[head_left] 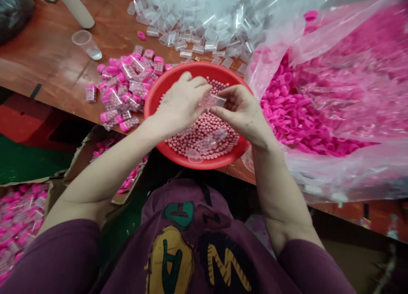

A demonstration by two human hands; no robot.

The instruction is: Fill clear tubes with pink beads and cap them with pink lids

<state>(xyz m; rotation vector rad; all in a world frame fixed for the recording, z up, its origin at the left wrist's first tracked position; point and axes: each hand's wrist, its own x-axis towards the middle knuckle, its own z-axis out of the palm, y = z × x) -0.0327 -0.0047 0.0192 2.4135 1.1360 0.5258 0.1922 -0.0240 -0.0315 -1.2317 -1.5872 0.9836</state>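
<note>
A red bowl [159, 94] full of small pink beads [204, 132] sits at the table's front edge. Both hands meet above it. My left hand [181, 100] and my right hand [240, 111] pinch a small clear plastic tube [214, 100] between their fingers. A couple of empty clear tubes [210, 142] lie on the beads in the bowl.
Filled tubes with pink caps [126, 88] are heaped left of the bowl. Empty clear tubes [204, 26] pile up behind it. A clear bag of pink caps [318, 103] lies at the right. A clear cup [86, 43] stands far left. Cartons of capped tubes [19, 217] sit below the table.
</note>
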